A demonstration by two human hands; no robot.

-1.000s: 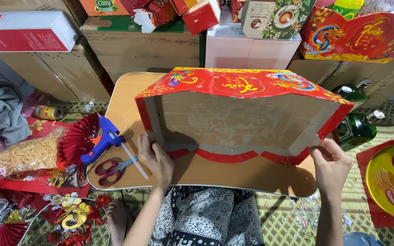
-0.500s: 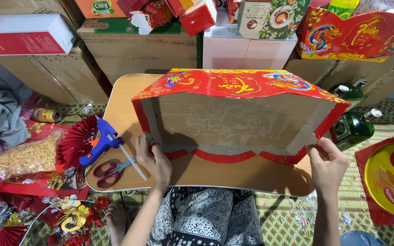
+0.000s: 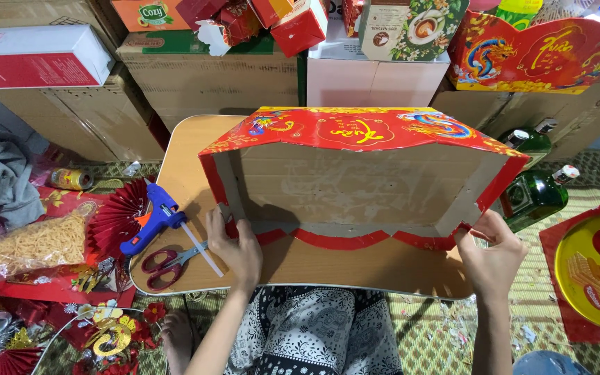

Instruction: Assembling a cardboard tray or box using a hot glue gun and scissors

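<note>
The red-and-gold cardboard gift tray [image 3: 355, 173] lies on the wooden bench [image 3: 355, 267], open side toward the person, its long axis running left to right between the two hands. The left hand [image 3: 237, 246] presses flat on the tray's near left corner, fingers [image 3: 218, 226] spread narrow along the grey inner wall. The right hand [image 3: 491, 253] pinches the near right corner flap, fingers closed on the red edge. Each hand sits at its own end.

Just left of the left fingers lie a blue glue gun [image 3: 151, 219] and red-handled scissors [image 3: 168, 262]. Beyond the right fingers lies a green glass bottle [image 3: 532, 194]; farther right, a yellow round biscuit tin [image 3: 595, 267]. Beyond the tray stand brown cartons [image 3: 210, 83], a white box [image 3: 376, 80] and a second red printed tray [image 3: 536, 52].
</note>
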